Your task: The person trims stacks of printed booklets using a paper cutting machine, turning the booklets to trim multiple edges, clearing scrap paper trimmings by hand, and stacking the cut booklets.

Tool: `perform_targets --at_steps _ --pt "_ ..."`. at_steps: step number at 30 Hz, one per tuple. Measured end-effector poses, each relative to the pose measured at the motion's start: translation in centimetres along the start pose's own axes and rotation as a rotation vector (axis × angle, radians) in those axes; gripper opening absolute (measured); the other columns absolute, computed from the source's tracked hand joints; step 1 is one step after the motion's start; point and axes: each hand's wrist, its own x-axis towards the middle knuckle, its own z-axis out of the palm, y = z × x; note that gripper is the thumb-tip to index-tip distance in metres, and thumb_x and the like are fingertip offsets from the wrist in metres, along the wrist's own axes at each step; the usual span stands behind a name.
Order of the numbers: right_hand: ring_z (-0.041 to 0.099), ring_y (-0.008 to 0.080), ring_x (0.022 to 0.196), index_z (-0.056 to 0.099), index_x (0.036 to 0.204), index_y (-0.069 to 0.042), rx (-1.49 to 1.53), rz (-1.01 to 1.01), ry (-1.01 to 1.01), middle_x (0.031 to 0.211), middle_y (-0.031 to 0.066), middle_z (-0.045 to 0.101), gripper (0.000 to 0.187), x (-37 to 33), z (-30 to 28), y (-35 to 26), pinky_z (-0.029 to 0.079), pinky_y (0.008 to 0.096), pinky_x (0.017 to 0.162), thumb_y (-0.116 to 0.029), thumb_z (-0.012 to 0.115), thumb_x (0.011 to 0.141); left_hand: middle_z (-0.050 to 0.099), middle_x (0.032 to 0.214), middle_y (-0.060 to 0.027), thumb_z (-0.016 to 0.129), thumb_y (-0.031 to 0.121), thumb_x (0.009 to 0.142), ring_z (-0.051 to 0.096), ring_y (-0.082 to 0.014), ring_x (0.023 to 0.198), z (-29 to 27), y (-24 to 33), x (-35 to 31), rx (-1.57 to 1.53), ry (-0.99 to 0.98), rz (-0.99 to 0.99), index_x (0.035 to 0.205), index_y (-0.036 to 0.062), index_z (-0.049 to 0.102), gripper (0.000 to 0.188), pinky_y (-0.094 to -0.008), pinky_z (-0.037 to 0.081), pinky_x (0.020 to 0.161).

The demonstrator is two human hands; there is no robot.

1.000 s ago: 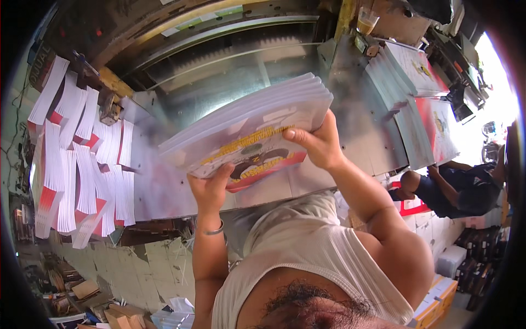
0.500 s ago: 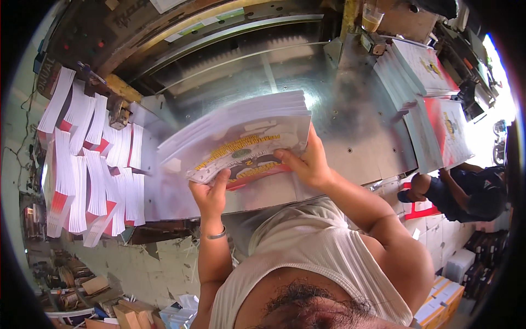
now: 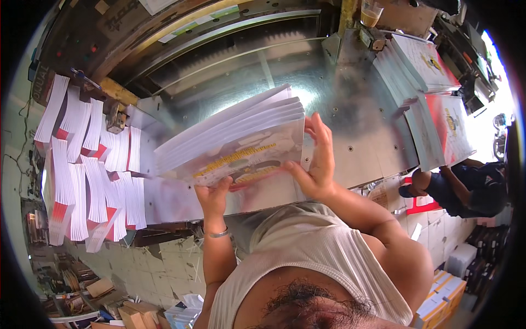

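Note:
A stack of booklets stands on its edge over the metal table, tilted, with a grey and red printed cover toward me. White page edges fan out along its top, and the rearmost booklet sticks up apart from the others. At the stack's lower left corner my left hand is closed on it, thumb on the cover, other fingers mostly hidden. My right hand is at the right edge, fingers stretched up and apart beside it, thumb tip touching the cover.
The metal table backs onto a large machine. Bundles of booklets crowd the left side; more booklet stacks lie at the right. A glass of brown drink stands back right. Another person sits beyond.
My right hand has loosened its hold, its fingers now stretched out beside the edge. The rear booklet has risen above the others, and the stack has tipped slightly and shifted left.

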Motion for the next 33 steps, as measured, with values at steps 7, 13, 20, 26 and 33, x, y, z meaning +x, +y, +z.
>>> perform_targets --at_steps 7,13,20,26,33 --pt "0.054 0.0305 0.112 0.055 0.140 0.007 -0.095 0.016 0.032 0.125 0.0196 0.053 0.077 -0.7 -0.4 -2.0 0.045 0.0394 0.097 -0.001 0.082 0.069 0.065 0.123 -0.0085 0.087 0.016 0.082 0.062 -0.0189 0.111 0.3 -0.2 -0.1 -0.001 0.045 -0.018 0.133 -0.0022 0.055 0.063 -0.0347 0.048 0.099" --pt "0.058 0.0321 0.108 0.059 0.137 0.007 -0.173 -0.058 0.004 0.119 0.0212 0.059 0.075 -0.9 -0.8 -2.1 0.049 0.0398 0.093 -0.003 0.084 0.067 0.065 0.122 -0.0071 0.087 0.019 0.082 0.060 -0.0186 0.113 0.6 0.2 -0.3 0.004 0.059 -0.052 0.133 -0.0028 0.056 0.063 -0.0337 0.045 0.101" --pt "0.064 0.0286 0.094 0.061 0.118 0.004 -0.003 -0.039 -0.019 0.111 0.0189 0.063 0.049 -0.4 -1.2 -1.7 0.053 0.0374 0.084 -0.001 0.081 0.074 0.065 0.120 -0.0061 0.087 0.017 0.081 0.061 -0.0175 0.111 0.3 -0.5 -0.2 0.024 0.088 -0.058 0.128 -0.0007 0.059 0.058 -0.0336 0.046 0.100" --pt "0.058 0.0066 0.080 0.058 0.107 -0.002 0.225 0.482 0.127 0.091 -0.0008 0.059 0.020 2.3 -5.8 -0.6 0.048 0.0218 0.074 0.004 0.068 0.090 0.070 0.101 -0.0054 0.086 0.012 0.082 0.065 -0.0133 0.091 0.6 0.3 -0.3 0.002 0.048 -0.048 0.113 -0.0006 0.066 0.039 -0.0289 0.053 0.083" --pt "0.064 0.0118 0.094 0.060 0.120 0.004 -0.217 0.214 0.522 0.108 0.0062 0.067 0.026 6.3 -19.0 -1.5 0.050 0.0239 0.082 -0.001 0.067 0.095 0.071 0.103 -0.0053 0.081 0.007 0.087 0.066 -0.0125 0.092 1.1 0.1 0.1 0.027 0.072 -0.010 0.113 -0.0026 0.067 0.031 -0.0274 0.054 0.079"
